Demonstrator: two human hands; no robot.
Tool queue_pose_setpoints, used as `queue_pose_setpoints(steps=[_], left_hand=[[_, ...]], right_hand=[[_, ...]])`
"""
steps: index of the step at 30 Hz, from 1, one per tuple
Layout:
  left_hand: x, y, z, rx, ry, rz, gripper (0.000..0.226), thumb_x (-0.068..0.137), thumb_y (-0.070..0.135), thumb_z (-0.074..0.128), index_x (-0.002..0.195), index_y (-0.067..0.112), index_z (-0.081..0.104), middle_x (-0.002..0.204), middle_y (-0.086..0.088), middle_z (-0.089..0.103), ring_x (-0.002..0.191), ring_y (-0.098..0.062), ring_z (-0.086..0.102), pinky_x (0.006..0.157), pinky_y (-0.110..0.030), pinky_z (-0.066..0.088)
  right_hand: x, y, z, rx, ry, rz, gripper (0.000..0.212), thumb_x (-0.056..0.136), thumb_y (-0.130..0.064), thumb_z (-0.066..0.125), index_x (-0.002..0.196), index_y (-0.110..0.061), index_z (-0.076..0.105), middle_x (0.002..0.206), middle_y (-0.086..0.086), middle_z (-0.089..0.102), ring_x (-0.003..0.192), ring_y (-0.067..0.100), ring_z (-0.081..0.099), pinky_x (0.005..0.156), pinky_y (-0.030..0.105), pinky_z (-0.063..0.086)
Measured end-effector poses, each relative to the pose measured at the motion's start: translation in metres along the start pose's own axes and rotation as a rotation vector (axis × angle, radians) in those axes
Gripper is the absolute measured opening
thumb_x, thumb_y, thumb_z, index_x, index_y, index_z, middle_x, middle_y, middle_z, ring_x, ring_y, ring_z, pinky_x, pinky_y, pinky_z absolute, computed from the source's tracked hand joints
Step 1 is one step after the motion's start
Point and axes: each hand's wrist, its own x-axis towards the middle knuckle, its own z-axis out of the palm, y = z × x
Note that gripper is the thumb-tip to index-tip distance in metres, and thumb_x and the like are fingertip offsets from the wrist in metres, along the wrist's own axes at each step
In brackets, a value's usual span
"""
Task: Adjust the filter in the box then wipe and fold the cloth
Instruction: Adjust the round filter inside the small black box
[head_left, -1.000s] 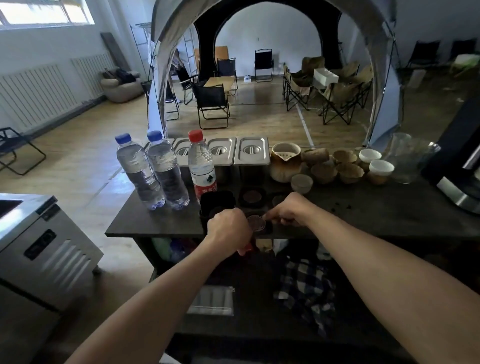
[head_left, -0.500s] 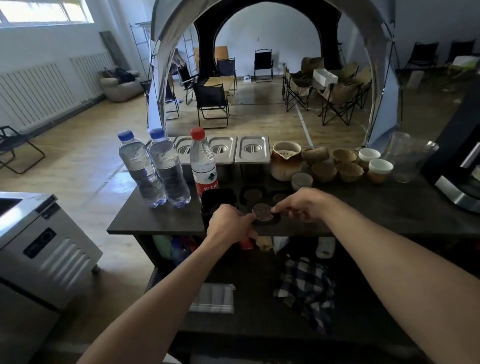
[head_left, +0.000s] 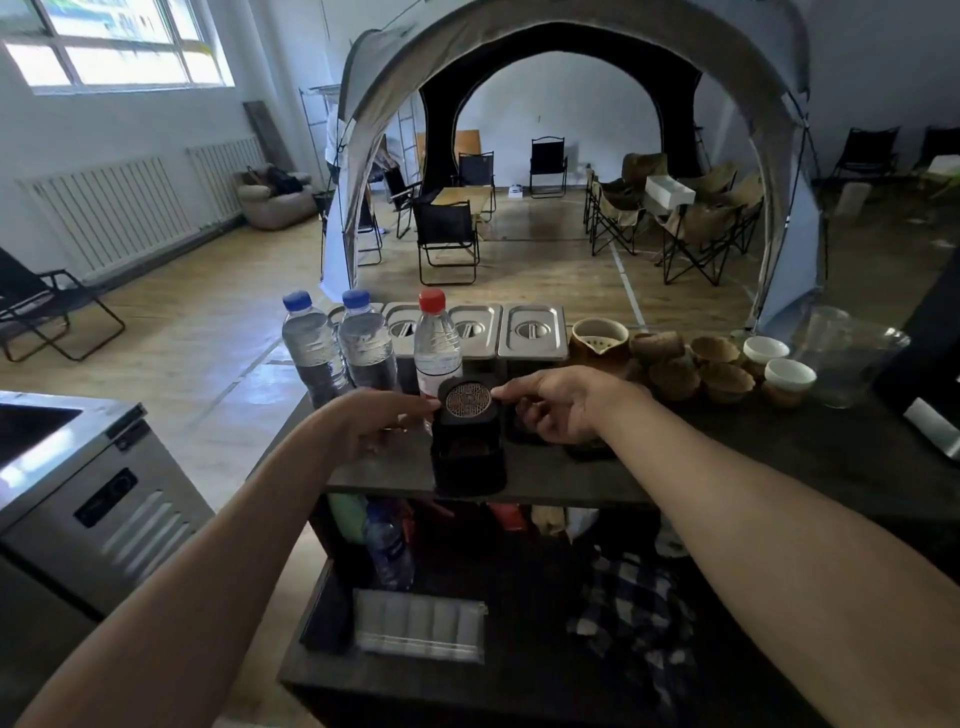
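A round, patterned metal filter (head_left: 468, 398) sits in a black square frame. The frame is lifted and tilted toward me above a black box (head_left: 469, 460) at the front edge of the dark table (head_left: 753, 467). My left hand (head_left: 382, 422) pinches the frame's left edge and my right hand (head_left: 563, 405) pinches its right edge. A dark checked cloth (head_left: 636, 616) lies crumpled on the lower shelf, below my right forearm.
Three water bottles (head_left: 363, 345) stand just behind my left hand, with lidded steel pans (head_left: 531, 332) behind them. Brown and white cups (head_left: 724, 382) and a glass jug (head_left: 852, 358) crowd the right. A steel cabinet (head_left: 104, 499) stands at the left. A white pack (head_left: 421, 626) lies on the shelf.
The filter lay low and flat between my hands before. Now both hands have raised its frame and tilted it toward me above the box.
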Motion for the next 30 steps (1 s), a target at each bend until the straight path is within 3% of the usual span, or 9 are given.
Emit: queue_pose_setpoints(steps=[3, 7, 10, 13, 17, 22, 25, 28, 30], left_hand=[[0.008, -0.013, 0.003, 0.026, 0.003, -0.044, 0.021, 0.079, 0.031, 0.079, 0.075, 0.018, 0.064, 0.068, 0.002, 0.056, 0.044, -0.007, 0.038, 0.055, -0.026, 0.025], [0.027, -0.027, 0.008, 0.085, 0.047, -0.059, 0.031, 0.075, 0.038, 0.082, 0.087, 0.013, 0.067, 0.078, -0.002, 0.063, 0.071, -0.014, 0.054, 0.065, -0.027, 0.039], [0.038, -0.031, 0.01, 0.209, 0.046, -0.076, 0.036, 0.073, 0.044, 0.081, 0.065, 0.013, 0.063, 0.054, -0.002, 0.056, 0.047, -0.013, 0.048, 0.047, -0.021, 0.036], [0.039, -0.033, 0.011, 0.2, 0.004, -0.109, 0.039, 0.077, 0.039, 0.078, 0.058, 0.013, 0.056, 0.046, -0.001, 0.048, 0.031, -0.01, 0.04, 0.034, -0.014, 0.03], [0.043, -0.025, 0.01, 0.327, 0.001, -0.1, 0.044, 0.076, 0.047, 0.077, 0.057, 0.015, 0.053, 0.042, 0.001, 0.045, 0.036, -0.012, 0.038, 0.04, -0.018, 0.026], [0.047, -0.023, 0.016, 0.324, 0.051, -0.118, 0.035, 0.077, 0.034, 0.079, 0.061, 0.014, 0.055, 0.047, 0.001, 0.048, 0.04, -0.012, 0.039, 0.037, -0.015, 0.028], [0.04, -0.02, 0.016, 0.391, 0.04, -0.141, 0.035, 0.074, 0.038, 0.081, 0.064, 0.014, 0.057, 0.049, 0.0, 0.05, 0.039, -0.012, 0.04, 0.041, -0.018, 0.029], [0.031, -0.011, 0.007, 0.409, 0.144, 0.023, 0.041, 0.067, 0.041, 0.085, 0.085, 0.006, 0.072, 0.077, -0.007, 0.067, 0.059, -0.018, 0.056, 0.055, -0.024, 0.042], [0.017, 0.004, 0.008, 0.293, 0.14, 0.222, 0.026, 0.075, 0.031, 0.082, 0.09, 0.01, 0.076, 0.084, -0.009, 0.073, 0.065, -0.016, 0.062, 0.06, -0.024, 0.047]], right_hand=[[0.015, 0.01, 0.008, -0.078, 0.084, 0.013, 0.022, 0.08, -0.021, 0.077, 0.069, -0.02, 0.058, 0.057, -0.007, 0.044, 0.045, 0.002, 0.038, 0.034, 0.012, 0.025], [0.029, 0.023, 0.013, -0.129, 0.193, 0.003, 0.022, 0.079, -0.019, 0.078, 0.07, -0.019, 0.057, 0.06, -0.006, 0.044, 0.047, 0.003, 0.037, 0.038, 0.014, 0.025], [0.034, 0.029, 0.015, -0.161, 0.229, 0.002, 0.027, 0.08, -0.02, 0.077, 0.066, -0.019, 0.054, 0.058, -0.006, 0.042, 0.047, 0.003, 0.035, 0.041, 0.014, 0.024], [0.036, 0.032, 0.016, -0.18, 0.242, 0.013, 0.03, 0.081, -0.021, 0.076, 0.063, -0.019, 0.052, 0.055, -0.007, 0.04, 0.044, 0.003, 0.034, 0.043, 0.014, 0.022], [0.041, 0.033, 0.014, -0.165, 0.228, 0.073, 0.031, 0.08, -0.022, 0.076, 0.06, -0.019, 0.052, 0.048, -0.008, 0.04, 0.034, 0.002, 0.032, 0.038, 0.013, 0.02], [0.046, 0.037, 0.015, -0.126, 0.254, 0.099, 0.021, 0.083, -0.023, 0.074, 0.071, -0.019, 0.057, 0.056, -0.007, 0.048, 0.038, 0.001, 0.039, 0.031, 0.013, 0.024], [0.039, 0.038, 0.016, -0.155, 0.264, 0.046, 0.02, 0.083, -0.021, 0.074, 0.071, -0.018, 0.058, 0.058, -0.006, 0.051, 0.042, 0.002, 0.042, 0.034, 0.013, 0.026], [0.024, 0.033, 0.002, -0.236, 0.305, -0.085, 0.018, 0.084, -0.02, 0.074, 0.071, -0.018, 0.061, 0.062, -0.005, 0.056, 0.044, 0.003, 0.049, 0.041, 0.014, 0.027], [0.009, 0.027, -0.019, -0.216, 0.321, -0.135, 0.014, 0.09, -0.024, 0.066, 0.078, -0.017, 0.064, 0.068, -0.004, 0.062, 0.043, 0.002, 0.056, 0.041, 0.014, 0.028]])
